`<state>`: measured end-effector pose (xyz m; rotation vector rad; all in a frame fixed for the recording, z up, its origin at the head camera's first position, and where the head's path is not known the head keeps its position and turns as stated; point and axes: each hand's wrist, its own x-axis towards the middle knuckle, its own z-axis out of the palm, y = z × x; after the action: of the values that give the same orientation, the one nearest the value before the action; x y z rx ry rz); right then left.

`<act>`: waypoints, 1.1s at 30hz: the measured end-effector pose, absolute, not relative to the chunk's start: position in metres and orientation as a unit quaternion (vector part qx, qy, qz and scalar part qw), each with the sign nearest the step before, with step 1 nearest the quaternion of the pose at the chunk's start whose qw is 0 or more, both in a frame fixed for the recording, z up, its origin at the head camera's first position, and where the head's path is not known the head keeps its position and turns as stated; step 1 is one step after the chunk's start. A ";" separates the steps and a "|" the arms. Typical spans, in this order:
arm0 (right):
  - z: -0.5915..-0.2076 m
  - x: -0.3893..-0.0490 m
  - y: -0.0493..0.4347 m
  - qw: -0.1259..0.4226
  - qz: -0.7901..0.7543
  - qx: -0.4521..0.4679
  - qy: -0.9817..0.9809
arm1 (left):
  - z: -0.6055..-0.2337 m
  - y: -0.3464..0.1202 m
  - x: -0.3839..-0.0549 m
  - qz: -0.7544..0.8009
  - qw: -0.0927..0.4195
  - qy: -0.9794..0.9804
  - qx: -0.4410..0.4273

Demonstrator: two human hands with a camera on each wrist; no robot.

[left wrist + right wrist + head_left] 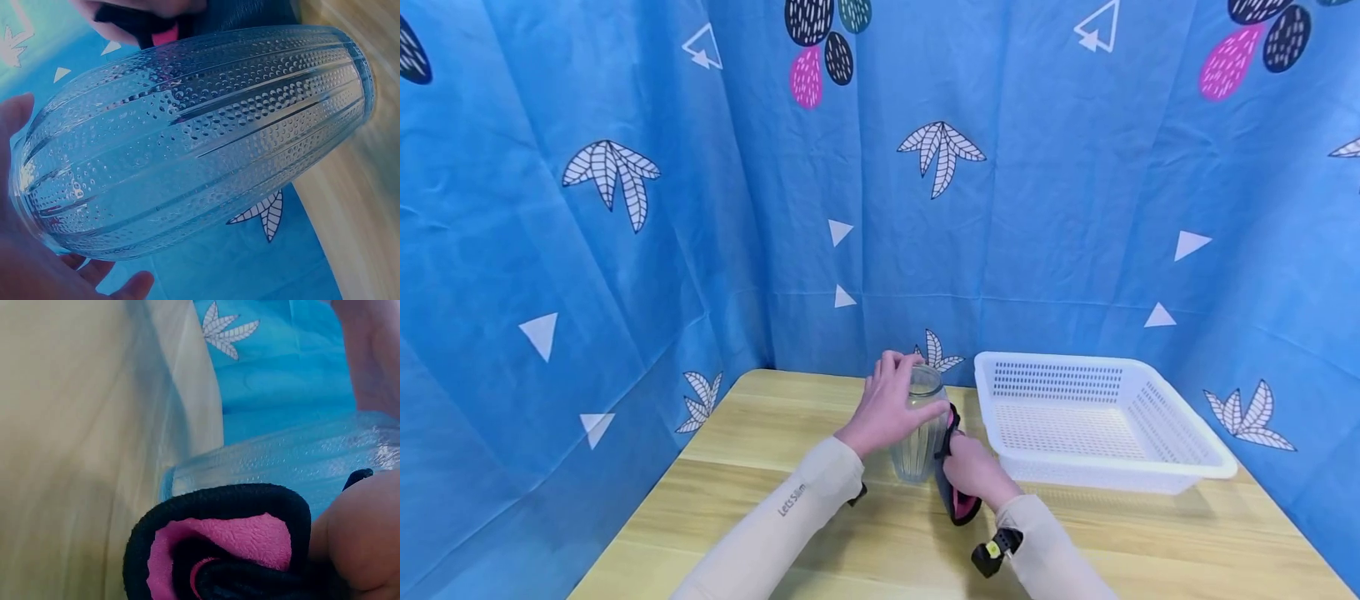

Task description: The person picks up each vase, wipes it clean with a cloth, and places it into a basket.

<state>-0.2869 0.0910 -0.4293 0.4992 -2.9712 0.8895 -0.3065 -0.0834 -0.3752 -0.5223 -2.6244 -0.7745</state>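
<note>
A clear glass vase [916, 454] with vertical ribs and a dimpled surface stands on the table. My left hand [889, 410] grips it near the rim, thumb on the near side and fingers over the far side. In the left wrist view the vase [206, 137] fills most of the picture, with fingertips [134, 287] around its mouth end. My right hand [973, 468] holds a folded dark cloth [964, 507] with a pink inner side and black edging, close against the vase's right side. The right wrist view shows the cloth's pink lining [256, 534] curling open.
A white perforated plastic basket [1210, 462] stands on the right of the wooden table [715, 500]. Behind the table and along its left side hangs a blue patterned curtain [1045, 225].
</note>
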 end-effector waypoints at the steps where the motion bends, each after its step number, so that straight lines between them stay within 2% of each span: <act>1: -0.431 -0.284 0.091 0.002 0.284 0.159 -0.946 | -0.376 -0.083 -0.306 -0.269 0.182 -0.928 -0.182; 8: -0.418 -0.254 0.092 -0.001 0.312 0.165 -0.936 | -0.373 -0.083 -0.304 -0.252 0.202 -0.931 -0.171; 19: -0.383 -0.214 0.084 0.125 0.339 0.187 -0.913 | -0.374 -0.085 -0.305 -0.304 0.168 -0.912 -0.220; 26: -0.362 -0.222 0.083 0.211 0.328 0.197 -0.899 | -0.372 -0.086 -0.308 -0.338 0.151 -0.901 -0.225; 29: -0.358 -0.234 0.083 0.221 0.326 0.196 -0.898 | -0.370 -0.087 -0.308 -0.347 0.142 -0.899 -0.225; 33: -0.363 -0.252 0.084 0.206 0.323 0.189 -0.904 | -0.371 -0.087 -0.310 -0.356 0.137 -0.897 -0.223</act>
<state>-0.2524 0.0840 -0.3634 0.5256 -2.5202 0.8991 -0.3101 -0.0868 -0.3707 -0.6450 -2.5965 -1.0303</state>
